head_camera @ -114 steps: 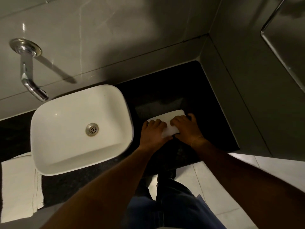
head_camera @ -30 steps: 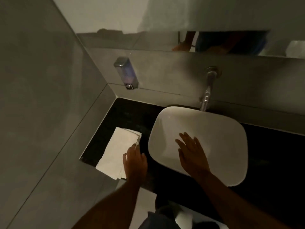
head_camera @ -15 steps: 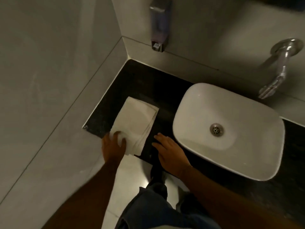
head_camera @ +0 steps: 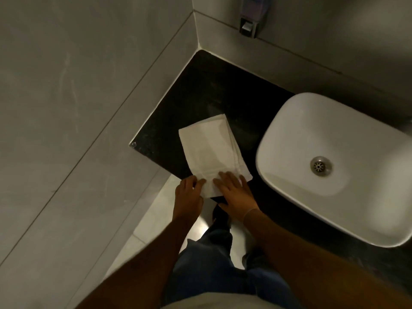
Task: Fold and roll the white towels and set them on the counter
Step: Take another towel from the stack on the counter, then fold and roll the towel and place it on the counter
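Observation:
A folded white towel (head_camera: 210, 148) lies flat on the black counter (head_camera: 207, 90), left of the basin, its near end hanging just over the counter's front edge. My left hand (head_camera: 188, 197) grips the towel's near left corner, thumb on top. My right hand (head_camera: 234, 190) lies flat on the near right end of the towel, fingers spread and pressing down. The towel's near edge is partly hidden under both hands.
A white rectangular basin (head_camera: 334, 166) stands on the counter to the right of the towel. Grey tiled walls close the corner at left and back. A soap dispenser (head_camera: 249, 21) hangs on the back wall. Pale floor tiles and my legs show below the counter edge.
The view has swung from the right side of the counter to the left corner. My right hand has moved from the counter edge onto the towel, and the towel has turned slightly.

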The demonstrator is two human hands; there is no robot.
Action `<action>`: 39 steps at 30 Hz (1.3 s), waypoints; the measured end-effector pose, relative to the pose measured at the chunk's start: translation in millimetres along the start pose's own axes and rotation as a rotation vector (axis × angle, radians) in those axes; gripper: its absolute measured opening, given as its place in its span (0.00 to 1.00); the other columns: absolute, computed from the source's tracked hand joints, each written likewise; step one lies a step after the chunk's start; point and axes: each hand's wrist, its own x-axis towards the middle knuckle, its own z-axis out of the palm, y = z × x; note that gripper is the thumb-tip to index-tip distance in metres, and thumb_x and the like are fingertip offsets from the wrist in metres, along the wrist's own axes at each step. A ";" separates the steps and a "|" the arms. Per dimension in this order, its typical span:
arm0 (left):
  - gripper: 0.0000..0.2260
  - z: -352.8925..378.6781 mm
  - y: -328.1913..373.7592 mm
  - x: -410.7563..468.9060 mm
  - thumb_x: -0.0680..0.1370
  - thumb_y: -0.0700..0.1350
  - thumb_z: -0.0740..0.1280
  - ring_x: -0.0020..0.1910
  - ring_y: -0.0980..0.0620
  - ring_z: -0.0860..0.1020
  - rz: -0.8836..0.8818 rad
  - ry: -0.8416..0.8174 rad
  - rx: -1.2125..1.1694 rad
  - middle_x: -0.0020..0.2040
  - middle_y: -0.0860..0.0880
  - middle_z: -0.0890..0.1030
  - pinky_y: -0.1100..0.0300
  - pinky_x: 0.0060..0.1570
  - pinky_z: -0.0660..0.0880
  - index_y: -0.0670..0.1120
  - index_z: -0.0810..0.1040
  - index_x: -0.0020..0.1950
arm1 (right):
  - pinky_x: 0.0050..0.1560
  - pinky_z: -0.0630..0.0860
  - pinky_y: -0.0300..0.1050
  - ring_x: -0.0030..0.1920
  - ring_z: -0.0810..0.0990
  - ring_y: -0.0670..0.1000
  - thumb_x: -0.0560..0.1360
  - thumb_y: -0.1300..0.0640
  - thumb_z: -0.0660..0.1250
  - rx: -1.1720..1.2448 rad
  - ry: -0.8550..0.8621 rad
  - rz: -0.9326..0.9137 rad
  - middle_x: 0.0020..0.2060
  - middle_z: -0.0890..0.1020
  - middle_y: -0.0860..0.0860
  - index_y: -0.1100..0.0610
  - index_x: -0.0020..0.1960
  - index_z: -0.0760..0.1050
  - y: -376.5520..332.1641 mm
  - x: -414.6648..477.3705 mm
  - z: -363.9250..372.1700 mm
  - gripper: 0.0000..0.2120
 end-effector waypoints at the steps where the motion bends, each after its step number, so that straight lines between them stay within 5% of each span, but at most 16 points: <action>1: 0.29 -1.7 -3.3 -2.9 0.69 0.41 0.78 0.64 0.41 0.76 0.087 -0.016 0.041 0.66 0.43 0.77 0.44 0.61 0.78 0.48 0.75 0.69 | 0.78 0.45 0.68 0.81 0.49 0.62 0.73 0.43 0.72 -0.016 0.024 0.026 0.82 0.54 0.54 0.46 0.80 0.52 1.7 -2.5 4.6 0.43; 5: 0.29 -9.1 -4.7 11.4 0.68 0.43 0.80 0.61 0.42 0.79 0.295 -0.085 0.096 0.65 0.46 0.80 0.46 0.59 0.79 0.50 0.76 0.67 | 0.76 0.53 0.70 0.80 0.50 0.66 0.71 0.34 0.71 0.091 0.102 0.196 0.81 0.54 0.58 0.47 0.80 0.55 9.4 9.7 1.2 0.45; 8: 0.22 -13.1 -6.3 9.2 0.68 0.40 0.78 0.53 0.42 0.82 0.326 -0.065 0.002 0.57 0.46 0.84 0.48 0.49 0.83 0.47 0.80 0.61 | 0.73 0.62 0.71 0.77 0.58 0.68 0.67 0.33 0.74 0.121 0.084 0.203 0.79 0.60 0.60 0.49 0.77 0.61 10.7 5.4 0.3 0.46; 10: 0.16 -16.5 -11.1 9.1 0.70 0.41 0.77 0.49 0.44 0.84 0.275 -0.023 -0.082 0.51 0.46 0.86 0.50 0.44 0.84 0.47 0.81 0.57 | 0.75 0.59 0.68 0.78 0.55 0.66 0.66 0.31 0.72 0.095 0.023 0.202 0.80 0.57 0.57 0.46 0.78 0.59 10.7 3.7 -2.7 0.47; 12: 0.12 -22.5 -15.5 14.4 0.74 0.44 0.75 0.46 0.46 0.86 0.137 0.002 -0.190 0.49 0.47 0.87 0.55 0.45 0.83 0.47 0.83 0.56 | 0.76 0.55 0.67 0.78 0.55 0.65 0.69 0.36 0.73 0.061 -0.009 0.188 0.80 0.57 0.56 0.46 0.78 0.59 7.0 -0.5 -8.9 0.43; 15: 0.07 -30.4 -16.6 23.5 0.77 0.45 0.72 0.45 0.49 0.85 -0.022 -0.009 -0.297 0.47 0.48 0.87 0.69 0.44 0.74 0.47 0.83 0.55 | 0.69 0.67 0.64 0.69 0.71 0.65 0.70 0.50 0.74 0.006 0.202 0.104 0.70 0.73 0.56 0.49 0.67 0.74 6.1 -6.4 -17.5 0.25; 18: 0.06 -33.5 -20.7 24.8 0.77 0.44 0.70 0.44 0.47 0.83 -0.059 0.001 -0.269 0.46 0.48 0.85 0.63 0.43 0.73 0.47 0.81 0.53 | 0.61 0.74 0.59 0.57 0.78 0.61 0.71 0.56 0.73 0.017 0.285 -0.009 0.57 0.80 0.54 0.52 0.57 0.80 6.7 -3.7 -18.2 0.15; 21: 0.11 -31.1 -25.9 20.0 0.75 0.47 0.72 0.47 0.47 0.80 0.113 0.030 -0.157 0.48 0.49 0.82 0.58 0.48 0.74 0.48 0.80 0.56 | 0.52 0.79 0.54 0.51 0.80 0.61 0.74 0.58 0.71 0.156 0.194 -0.016 0.50 0.82 0.54 0.54 0.56 0.81 8.2 2.2 -21.3 0.10; 23: 0.18 -26.5 -26.1 18.4 0.77 0.52 0.72 0.50 0.49 0.80 0.243 0.026 -0.096 0.51 0.50 0.83 0.54 0.54 0.76 0.48 0.78 0.64 | 0.52 0.79 0.52 0.52 0.80 0.60 0.78 0.56 0.68 0.287 0.147 0.068 0.50 0.83 0.55 0.53 0.57 0.80 8.3 1.9 -30.1 0.09; 26: 0.20 -22.4 -27.7 25.7 0.83 0.51 0.64 0.44 0.48 0.80 0.319 0.009 -0.017 0.46 0.49 0.83 0.51 0.50 0.77 0.52 0.72 0.75 | 0.54 0.80 0.51 0.53 0.81 0.59 0.80 0.51 0.66 0.425 0.117 0.181 0.54 0.81 0.56 0.48 0.62 0.73 8.9 5.5 -44.1 0.12; 32: 0.24 -20.7 -22.8 38.0 0.84 0.49 0.62 0.54 0.45 0.79 0.173 0.035 0.085 0.56 0.46 0.81 0.47 0.60 0.72 0.52 0.65 0.80 | 0.60 0.77 0.57 0.60 0.76 0.61 0.78 0.52 0.68 0.359 0.166 0.286 0.62 0.76 0.58 0.48 0.68 0.67 1.0 24.3 -49.7 0.20; 35: 0.25 -14.3 -19.9 39.0 0.82 0.50 0.65 0.60 0.43 0.76 0.067 0.028 0.091 0.62 0.45 0.79 0.44 0.65 0.69 0.53 0.66 0.79 | 0.59 0.75 0.57 0.60 0.74 0.61 0.71 0.59 0.74 0.025 0.308 0.088 0.60 0.77 0.56 0.53 0.61 0.74 -2.9 26.5 -46.9 0.20; 39: 0.26 -13.6 -10.2 40.8 0.81 0.48 0.67 0.66 0.41 0.73 -0.041 0.042 0.024 0.67 0.44 0.75 0.41 0.69 0.65 0.52 0.67 0.79 | 0.52 0.77 0.54 0.54 0.79 0.59 0.65 0.53 0.79 -0.095 0.168 -0.198 0.54 0.81 0.54 0.55 0.57 0.78 5.0 24.4 -35.5 0.23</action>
